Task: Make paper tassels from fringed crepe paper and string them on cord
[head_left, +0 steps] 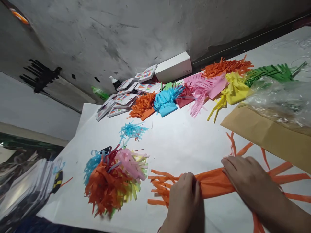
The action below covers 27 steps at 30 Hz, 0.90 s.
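Head camera: from here I see the left hand curled around the orange fringed paper strip, the right hand gripping its other side, just above the white table surface. It looks light, soft, easily creased; the narrow tails would probably tear, so the uncut middle band seems the safest hold.

There are two hands, one orange fringed strip between them, one white carton and, behind, two orange fringed bundles.
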Tool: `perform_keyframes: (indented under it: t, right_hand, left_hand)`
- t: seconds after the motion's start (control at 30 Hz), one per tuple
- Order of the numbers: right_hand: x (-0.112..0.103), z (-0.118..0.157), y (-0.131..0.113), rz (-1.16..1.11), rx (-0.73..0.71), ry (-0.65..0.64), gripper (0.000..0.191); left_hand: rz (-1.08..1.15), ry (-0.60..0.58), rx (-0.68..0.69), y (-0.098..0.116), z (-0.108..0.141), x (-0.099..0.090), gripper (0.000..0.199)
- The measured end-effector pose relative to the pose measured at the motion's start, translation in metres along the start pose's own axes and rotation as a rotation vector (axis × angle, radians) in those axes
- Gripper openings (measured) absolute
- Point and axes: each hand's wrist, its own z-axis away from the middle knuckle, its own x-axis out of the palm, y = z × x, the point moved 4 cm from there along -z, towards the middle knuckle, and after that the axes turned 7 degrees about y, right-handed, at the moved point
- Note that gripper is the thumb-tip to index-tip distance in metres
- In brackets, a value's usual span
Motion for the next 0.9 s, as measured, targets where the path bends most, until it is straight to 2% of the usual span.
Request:
perform_keyframes:
  t: [0.1, 0.17, 0.23, 0.27, 0.33, 0.4, 0.43, 0.5, 0.53, 0.6, 0.7, 0.77, 0.9]
  right_hand:
    - [-0.018, 0.009, -0.016, -0.082, -0.158, 0.129, 0.043]
    - [-0.023, 0.016, -0.03, -0.151, -0.254, 0.152, 0.045]
    - [-0.02, 0.021, -0.039, -0.145, -0.288, 0.142, 0.046]
    - [-0.018, 0.021, -0.042, -0.141, -0.298, 0.142, 0.045]
    - [-0.013, 0.021, -0.043, -0.151, -0.327, 0.153, 0.043]
    - [-0.012, 0.019, -0.042, -0.171, -0.333, 0.171, 0.041]
    - [-0.012, 0.018, -0.041, -0.179, -0.328, 0.177, 0.04]
    - [-0.013, 0.018, -0.042, -0.195, -0.319, 0.176, 0.038]
    - [-0.013, 0.019, -0.042, -0.211, -0.304, 0.171, 0.037]
    - [-0.011, 0.022, -0.042, -0.246, -0.267, 0.157, 0.037]
    - [-0.005, 0.03, -0.04, -0.269, -0.285, 0.116, 0.036]
    - [-0.001, 0.033, -0.033, -0.306, -0.29, 0.07, 0.03]
    - [0.006, 0.028, -0.014, -0.409, -0.088, -0.056, 0.027]
  left_hand:
    - [-0.016, -0.03, -0.01, 0.0, -0.001, 0.001, 0.018]
    - [-0.011, -0.02, 0.01, -0.003, -0.001, 0.001, 0.018]
    - [0.006, 0.04, 0.039, -0.007, 0.001, 0.0, 0.018]
    - [0.015, 0.112, 0.069, -0.008, 0.003, -0.003, 0.017]
    - [0.022, 0.34, 0.176, -0.007, 0.01, -0.012, 0.016]
    - [0.017, 0.536, 0.357, 0.001, 0.02, -0.017, 0.02]
    - [0.015, 0.58, 0.45, 0.006, 0.025, -0.016, 0.02]
    - [0.03, 0.563, 0.569, 0.014, 0.031, -0.01, 0.015]
    - [0.044, 0.537, 0.597, 0.016, 0.032, -0.005, 0.02]
    - [0.086, 0.508, 0.609, 0.016, 0.034, 0.002, 0.029]
    - [0.159, 0.486, 0.611, 0.011, 0.04, 0.006, 0.023]
    - [0.216, 0.471, 0.579, 0.007, 0.045, 0.005, 0.016]
    - [0.322, 0.458, 0.369, 0.0, 0.05, 0.003, 0.02]
